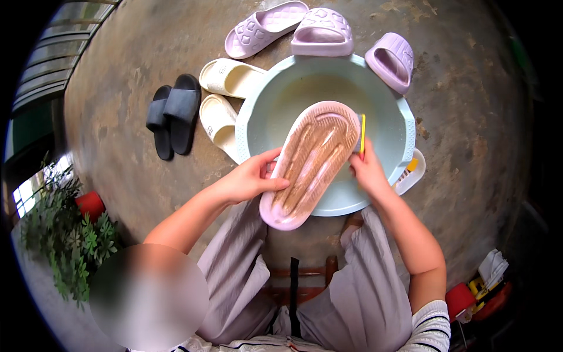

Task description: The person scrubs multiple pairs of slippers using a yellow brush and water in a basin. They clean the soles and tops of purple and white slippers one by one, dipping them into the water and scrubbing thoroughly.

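Note:
My left hand (251,179) grips a pink slipper (316,158) by its left edge, thumb on the underside. Its ridged sole faces up toward me, coated in brown dirt or suds. At the slipper's right edge, my right hand (370,170) is closed on a scrub brush (362,130) with a yellow back, a red part and greyish bristles. The bristles are at the slipper's edge, partly hidden behind it. Below both hands stands a round pale blue basin (409,126) holding cloudy water.
Two lavender slippers (321,32) (392,61) rest against the basin's rim, with another lavender slipper (267,26) beyond. Cream slippers (231,78) and dark slippers (183,111) lie left. A white dish-like object (415,173) sits right of the basin. A plant (82,246) stands lower left.

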`<state>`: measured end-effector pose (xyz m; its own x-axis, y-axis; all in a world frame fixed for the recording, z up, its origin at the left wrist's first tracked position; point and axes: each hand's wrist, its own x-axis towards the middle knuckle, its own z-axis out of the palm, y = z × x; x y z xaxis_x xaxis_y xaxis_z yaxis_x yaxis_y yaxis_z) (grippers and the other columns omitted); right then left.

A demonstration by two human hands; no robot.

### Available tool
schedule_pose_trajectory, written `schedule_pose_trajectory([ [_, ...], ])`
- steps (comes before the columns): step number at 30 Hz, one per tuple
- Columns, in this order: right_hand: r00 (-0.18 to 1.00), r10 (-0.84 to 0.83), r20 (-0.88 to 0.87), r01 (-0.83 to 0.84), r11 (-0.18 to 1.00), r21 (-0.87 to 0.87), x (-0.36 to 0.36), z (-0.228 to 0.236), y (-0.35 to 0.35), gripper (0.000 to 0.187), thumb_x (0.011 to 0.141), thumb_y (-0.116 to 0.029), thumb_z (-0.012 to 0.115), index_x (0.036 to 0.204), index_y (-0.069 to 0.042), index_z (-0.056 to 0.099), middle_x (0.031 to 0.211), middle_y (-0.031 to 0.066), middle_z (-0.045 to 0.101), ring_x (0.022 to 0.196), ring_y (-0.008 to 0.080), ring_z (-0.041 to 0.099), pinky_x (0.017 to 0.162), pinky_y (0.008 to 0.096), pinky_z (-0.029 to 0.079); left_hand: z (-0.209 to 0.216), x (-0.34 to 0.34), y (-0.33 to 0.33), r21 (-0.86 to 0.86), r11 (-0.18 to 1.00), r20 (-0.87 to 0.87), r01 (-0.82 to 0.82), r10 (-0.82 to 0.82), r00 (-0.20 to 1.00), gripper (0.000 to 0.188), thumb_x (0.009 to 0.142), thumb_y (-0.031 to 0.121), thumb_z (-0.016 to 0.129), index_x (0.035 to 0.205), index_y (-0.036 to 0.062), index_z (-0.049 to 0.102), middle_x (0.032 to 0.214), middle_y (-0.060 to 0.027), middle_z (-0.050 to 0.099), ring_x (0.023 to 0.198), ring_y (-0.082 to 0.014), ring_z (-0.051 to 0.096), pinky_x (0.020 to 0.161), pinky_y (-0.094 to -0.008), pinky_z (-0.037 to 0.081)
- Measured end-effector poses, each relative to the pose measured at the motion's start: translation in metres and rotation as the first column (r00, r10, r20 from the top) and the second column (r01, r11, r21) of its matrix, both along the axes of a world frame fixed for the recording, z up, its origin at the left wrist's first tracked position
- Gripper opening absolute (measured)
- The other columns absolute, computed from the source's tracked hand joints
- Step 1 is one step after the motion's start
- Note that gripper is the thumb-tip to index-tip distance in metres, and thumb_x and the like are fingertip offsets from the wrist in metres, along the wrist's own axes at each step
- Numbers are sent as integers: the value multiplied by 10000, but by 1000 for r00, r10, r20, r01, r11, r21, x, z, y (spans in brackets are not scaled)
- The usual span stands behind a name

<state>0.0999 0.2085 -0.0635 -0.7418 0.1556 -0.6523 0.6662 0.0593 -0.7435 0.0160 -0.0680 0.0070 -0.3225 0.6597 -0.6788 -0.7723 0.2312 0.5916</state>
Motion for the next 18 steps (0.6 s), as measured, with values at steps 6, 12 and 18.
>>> schedule_pose_trajectory([
  [6,795,584,163,-514,505,694,-28,-57,11,504,982,-135,578,1475,-153,477,947,221,603,866,418,655,762,470,536,-24,-17,14,-114,990,98,-85,96,991,781,917,16,673,1582,69,267,1237,-79,662,1075,-136,656,929,-303,533],
  [12,885,466,-10,-310,604,734,-35,-47,32,452,973,-103,586,1417,-184,574,943,200,605,832,362,643,759,444,523,-41,-15,24,-266,935,12,-233,245,969,692,998,117,605,1590,77,248,1332,-106,607,1136,-135,633,947,-319,538],
  [18,825,455,-335,-321,865,384,-6,44,-12,469,945,-94,642,1401,-202,605,951,136,589,792,283,609,743,380,507,-4,-15,31,-323,914,-65,-247,239,969,974,875,148,784,1610,106,144,1554,-143,342,1257,-193,554,992,-405,510],
])
